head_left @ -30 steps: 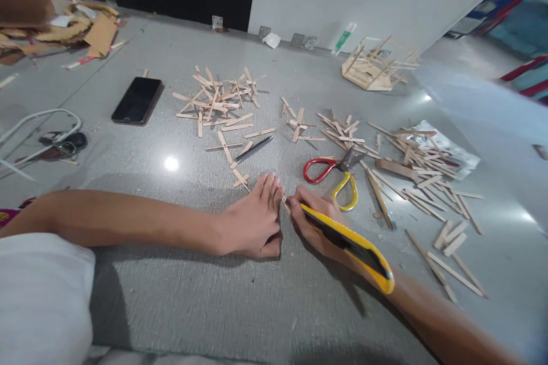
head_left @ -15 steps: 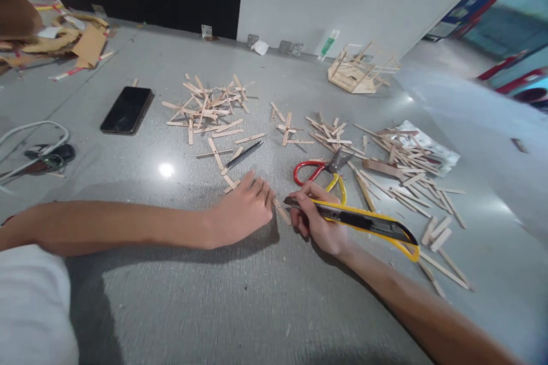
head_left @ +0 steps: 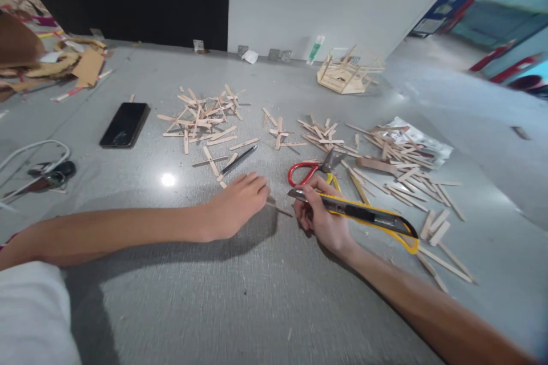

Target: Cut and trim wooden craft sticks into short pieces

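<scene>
My right hand [head_left: 323,214] is closed around a yellow and black utility knife [head_left: 368,214], its tip pointing left toward my other hand. My left hand [head_left: 240,202] has its fingers bent together over one end of a thin wooden stick [head_left: 280,209], which sticks out to the right just short of my right fingers. Behind my right hand lie scissors [head_left: 327,166] with one red and one yellow handle loop, partly covered by that hand. A dark pen [head_left: 240,159] rests just beyond my left hand, beside some crossed craft sticks [head_left: 210,162].
Piles of craft sticks lie at the back [head_left: 201,114] and right [head_left: 411,165], near a plastic packet [head_left: 428,145]. A wooden stick frame [head_left: 349,73] stands against the panel. A phone [head_left: 125,124], a cable [head_left: 34,142] and cardboard scraps [head_left: 88,65] are on the left.
The stick between my hands has turned and now shows as a thin edge. The knife tip has lifted slightly away from it. The camera view has shifted a little.
</scene>
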The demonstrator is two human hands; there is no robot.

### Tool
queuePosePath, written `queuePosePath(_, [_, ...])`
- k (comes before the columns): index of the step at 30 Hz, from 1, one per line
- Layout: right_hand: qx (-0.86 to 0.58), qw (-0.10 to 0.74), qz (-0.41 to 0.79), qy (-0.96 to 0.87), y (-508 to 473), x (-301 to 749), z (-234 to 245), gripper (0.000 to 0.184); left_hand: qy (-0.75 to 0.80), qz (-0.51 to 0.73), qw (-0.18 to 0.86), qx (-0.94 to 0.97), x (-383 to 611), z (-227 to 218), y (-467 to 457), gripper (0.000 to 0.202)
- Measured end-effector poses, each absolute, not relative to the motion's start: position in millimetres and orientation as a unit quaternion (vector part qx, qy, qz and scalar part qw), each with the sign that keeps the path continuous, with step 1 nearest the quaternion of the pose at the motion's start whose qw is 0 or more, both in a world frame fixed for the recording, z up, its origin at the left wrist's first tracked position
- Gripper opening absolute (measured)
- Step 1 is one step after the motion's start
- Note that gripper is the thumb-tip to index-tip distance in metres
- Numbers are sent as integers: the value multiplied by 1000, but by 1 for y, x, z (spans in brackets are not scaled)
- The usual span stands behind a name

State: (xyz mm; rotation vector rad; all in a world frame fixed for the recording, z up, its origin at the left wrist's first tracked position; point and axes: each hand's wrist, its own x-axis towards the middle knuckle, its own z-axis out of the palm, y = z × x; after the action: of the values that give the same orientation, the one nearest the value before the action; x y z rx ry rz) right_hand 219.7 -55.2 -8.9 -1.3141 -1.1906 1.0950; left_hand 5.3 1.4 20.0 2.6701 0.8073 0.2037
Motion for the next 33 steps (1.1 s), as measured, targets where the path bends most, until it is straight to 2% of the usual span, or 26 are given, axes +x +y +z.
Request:
queuePosePath(3, [-541, 539, 456, -457, -53, 221, -12, 41, 320, 95, 234, 913, 3, 34, 2, 16])
queuePosePath(5, [-540, 564, 455, -427, -52, 222, -16, 40, 335, 115, 298, 887, 1, 49, 2, 19])
queuePosePath(8, [-543, 576, 455, -407, -49, 223, -20, 41, 373, 179, 538, 735, -2, 72, 0, 15])
queuePosePath(12, [-536, 562, 479, -408, -49, 222, -19, 45, 360, 216, 660, 623, -6, 93, -3, 15])
queuePosePath(20, [-531, 547, 485, -430, -51, 221, -16, 46, 320, 265, 707, 573, -10, 95, 4, 21])
queuePosePath(24, [-534, 539, 489, -430, -52, 218, -12, 49, 350, 269, 685, 579, -14, 91, 11, 34])
queuePosePath(30, [-553, 511, 468, -463, -54, 216, -8, 47, 388, 173, 657, 623, -9, 65, 24, 43])
queuePosePath(33, [-555, 490, 462, -489, -56, 214, -8, 40, 388, 133, 569, 713, 0, 39, 26, 41])
